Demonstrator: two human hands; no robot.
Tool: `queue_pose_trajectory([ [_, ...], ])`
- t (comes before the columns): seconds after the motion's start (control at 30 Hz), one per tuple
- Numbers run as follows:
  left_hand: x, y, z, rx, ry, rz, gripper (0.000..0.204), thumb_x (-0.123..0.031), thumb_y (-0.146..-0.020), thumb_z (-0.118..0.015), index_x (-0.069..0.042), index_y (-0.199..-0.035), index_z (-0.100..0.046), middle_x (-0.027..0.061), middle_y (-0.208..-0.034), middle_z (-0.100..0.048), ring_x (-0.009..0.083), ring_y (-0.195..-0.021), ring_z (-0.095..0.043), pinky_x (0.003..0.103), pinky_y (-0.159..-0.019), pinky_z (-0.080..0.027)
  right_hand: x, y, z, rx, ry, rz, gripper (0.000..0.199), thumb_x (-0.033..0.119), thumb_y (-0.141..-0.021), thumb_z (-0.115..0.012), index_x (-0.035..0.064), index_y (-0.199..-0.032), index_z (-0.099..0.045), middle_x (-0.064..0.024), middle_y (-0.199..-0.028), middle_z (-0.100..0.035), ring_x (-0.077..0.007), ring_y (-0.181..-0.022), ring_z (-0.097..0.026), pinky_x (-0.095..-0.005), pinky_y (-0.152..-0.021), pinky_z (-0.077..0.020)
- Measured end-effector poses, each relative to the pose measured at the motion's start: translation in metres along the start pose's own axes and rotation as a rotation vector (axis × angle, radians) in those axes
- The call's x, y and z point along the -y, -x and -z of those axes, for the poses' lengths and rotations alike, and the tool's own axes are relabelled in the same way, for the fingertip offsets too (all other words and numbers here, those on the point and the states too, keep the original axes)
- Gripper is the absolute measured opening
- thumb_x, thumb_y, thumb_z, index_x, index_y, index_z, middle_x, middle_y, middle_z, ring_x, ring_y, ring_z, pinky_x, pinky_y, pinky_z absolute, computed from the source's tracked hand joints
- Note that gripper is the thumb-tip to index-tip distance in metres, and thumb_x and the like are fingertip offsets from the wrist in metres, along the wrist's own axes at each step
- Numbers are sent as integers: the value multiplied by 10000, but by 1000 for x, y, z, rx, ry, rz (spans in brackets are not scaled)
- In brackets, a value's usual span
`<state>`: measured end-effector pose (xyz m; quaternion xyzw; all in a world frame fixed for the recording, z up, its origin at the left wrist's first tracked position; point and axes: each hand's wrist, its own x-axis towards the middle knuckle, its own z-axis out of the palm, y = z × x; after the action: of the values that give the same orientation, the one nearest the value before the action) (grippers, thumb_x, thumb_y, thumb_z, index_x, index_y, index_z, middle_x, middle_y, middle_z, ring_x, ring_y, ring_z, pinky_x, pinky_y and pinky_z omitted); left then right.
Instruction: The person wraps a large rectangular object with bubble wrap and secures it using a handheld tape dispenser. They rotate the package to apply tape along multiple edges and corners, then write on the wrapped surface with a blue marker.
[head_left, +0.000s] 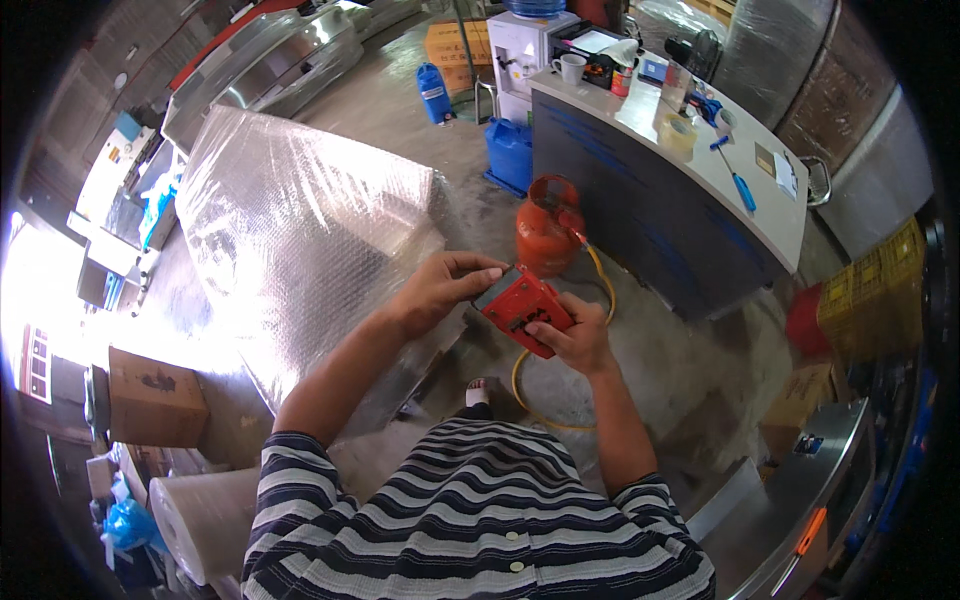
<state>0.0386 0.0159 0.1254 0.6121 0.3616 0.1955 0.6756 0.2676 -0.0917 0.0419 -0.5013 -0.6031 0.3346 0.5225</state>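
Hands are gripping a red tool point(522, 308): left hand point(440, 288) pinching its top, right hand point(578, 338) clasping underneath, hiding its lower end.

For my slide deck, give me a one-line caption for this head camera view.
Both hands, left hand and right hand, hold a red tape dispenser above an orange gas cylinder and a bubble-wrapped bundle.

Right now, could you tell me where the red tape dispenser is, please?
In the head view's centre, the red tape dispenser sits between the left hand and right hand, in front of the orange gas cylinder.
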Motion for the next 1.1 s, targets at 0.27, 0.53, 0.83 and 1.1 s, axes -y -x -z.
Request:
queue_pose_trajectory([
  [0.27, -53, -10, 21, -475, -636, -234, 281, -231, -991, -652, 26, -1034, -757, 122, -840, -759, 182, -764, -715, 355, -718, -540, 17, -41, -39, -61, -175, -27, 466, 450, -909, -779, -10, -968, -733, -70, -762, -726, -112, -700, -666, -304, -632, -520],
  [0.53, -100, -36, 54, -600, -1156, -369, 237, -257, -936, -704, -62, -1035, -797, 149, -1046, -746, 308, -1067, -655, 394, -948, -506, 12, -114, -37, 80, -338, -105, 422, 415, -980, -708, -6, -979, -731, -12, -804, -711, -56, -710, -627, -256, -624, -499],
  [0.83, -69, -57, 108, -682, -1251, -620, 236, -216, -932, -701, -117, -1130, -784, 154, -1470, -558, 356, -1349, -532, 467, -1134, -395, -29, -123, -59, 162, -404, -234, 415, 409, -980, -711, -3, -1003, -755, -5, -826, -718, -60, -729, -629, -259, -642, -510],
  [1.1, -57, -53, 106, -347, -1239, -658, 551, -388, -979, -660, -144, -1460, -547, 127, -1508, -526, 307, -1466, -413, 511, -1221, -251, -62, -125, -73, 157, -486, -242, 366, 329, -979, -729, -26, -1070, -735, -1, -892, -714, -43, -778, -629, -233, -674, -513],
])
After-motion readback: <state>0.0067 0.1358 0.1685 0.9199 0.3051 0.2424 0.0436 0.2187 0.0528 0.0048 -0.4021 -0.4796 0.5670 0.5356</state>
